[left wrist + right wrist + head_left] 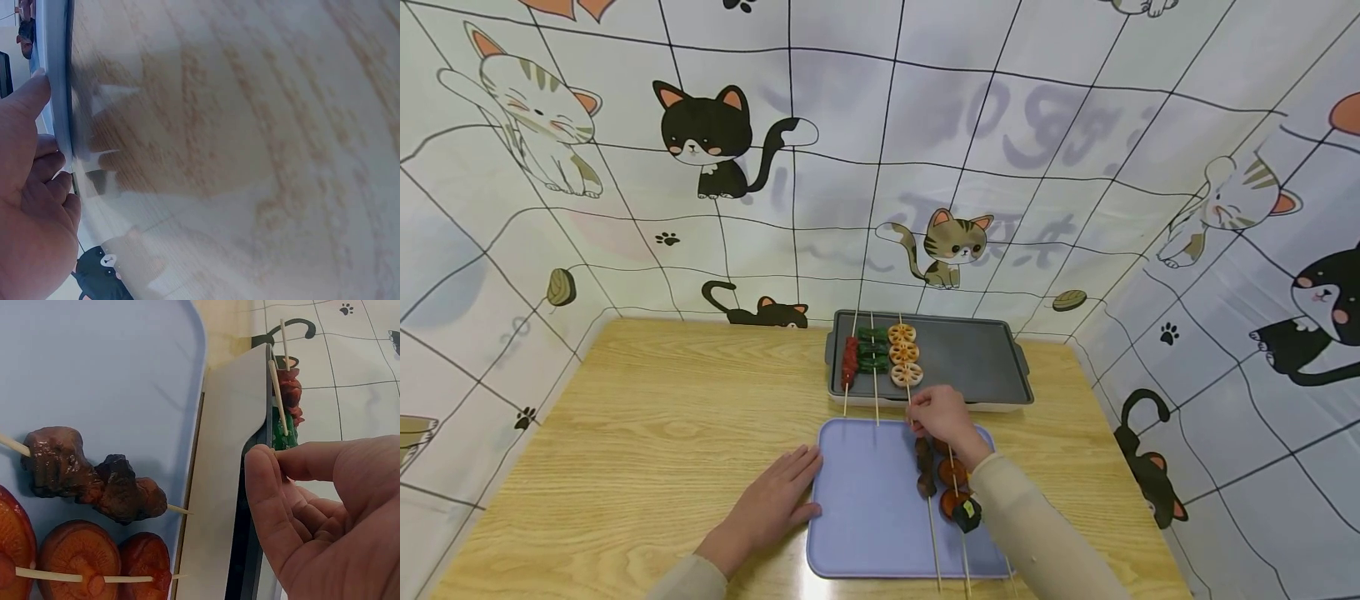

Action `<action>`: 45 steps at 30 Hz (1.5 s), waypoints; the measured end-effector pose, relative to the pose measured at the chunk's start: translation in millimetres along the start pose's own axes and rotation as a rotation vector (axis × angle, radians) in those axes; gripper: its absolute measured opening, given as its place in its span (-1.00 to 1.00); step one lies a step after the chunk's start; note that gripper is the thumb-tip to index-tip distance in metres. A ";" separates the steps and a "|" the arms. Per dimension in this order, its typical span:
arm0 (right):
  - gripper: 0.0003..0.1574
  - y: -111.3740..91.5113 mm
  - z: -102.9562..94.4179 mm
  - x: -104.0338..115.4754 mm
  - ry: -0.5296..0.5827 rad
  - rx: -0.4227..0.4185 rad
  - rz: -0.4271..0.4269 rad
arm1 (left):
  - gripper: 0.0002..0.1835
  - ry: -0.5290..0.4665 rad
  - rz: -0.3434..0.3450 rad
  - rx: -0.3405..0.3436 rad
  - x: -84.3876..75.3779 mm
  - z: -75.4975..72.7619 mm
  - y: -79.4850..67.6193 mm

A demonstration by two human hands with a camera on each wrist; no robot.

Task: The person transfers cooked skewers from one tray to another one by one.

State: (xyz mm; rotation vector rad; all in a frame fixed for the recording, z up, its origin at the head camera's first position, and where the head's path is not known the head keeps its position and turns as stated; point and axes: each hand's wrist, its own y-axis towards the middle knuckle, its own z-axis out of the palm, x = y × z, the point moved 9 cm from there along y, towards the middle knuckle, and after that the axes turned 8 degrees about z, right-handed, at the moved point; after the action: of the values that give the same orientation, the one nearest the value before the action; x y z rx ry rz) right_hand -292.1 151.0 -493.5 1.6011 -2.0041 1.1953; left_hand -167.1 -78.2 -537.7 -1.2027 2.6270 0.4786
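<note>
My right hand (943,417) pinches the lower stick of a lotus root skewer (905,353) between thumb and forefinger. Its three pale slices lie on the dark griddle (973,358), the stick reaching out over the front rim. To their left on the griddle are a green vegetable skewer (873,357) and a red meat skewer (849,362). My left hand (772,502) rests with extended fingers against the left edge of the lilac tray (868,508). In the right wrist view, the right hand (312,512) is at the griddle's edge, its fingertips hiding the pinched stick end.
On the tray's right side lie a dark meat skewer (925,471) and a skewer with round orange-brown slices (953,473), partly under my right forearm. Wooden table (700,400) extends to the left. A cat-print sheet (820,192) rises behind the griddle and along both sides.
</note>
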 end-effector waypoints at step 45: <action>-0.83 -4.6 -5.1 -3.0 0.156 0.054 0.014 | -0.27 0.019 0.007 -0.020 -2.0 -1.4 -0.1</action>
State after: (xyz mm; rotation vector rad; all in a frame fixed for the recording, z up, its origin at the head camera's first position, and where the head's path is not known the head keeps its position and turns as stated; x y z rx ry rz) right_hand -288.2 156.7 -490.6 1.4715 -1.9030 1.3466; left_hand -165.8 -77.4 -535.9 -1.2100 2.6500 0.4984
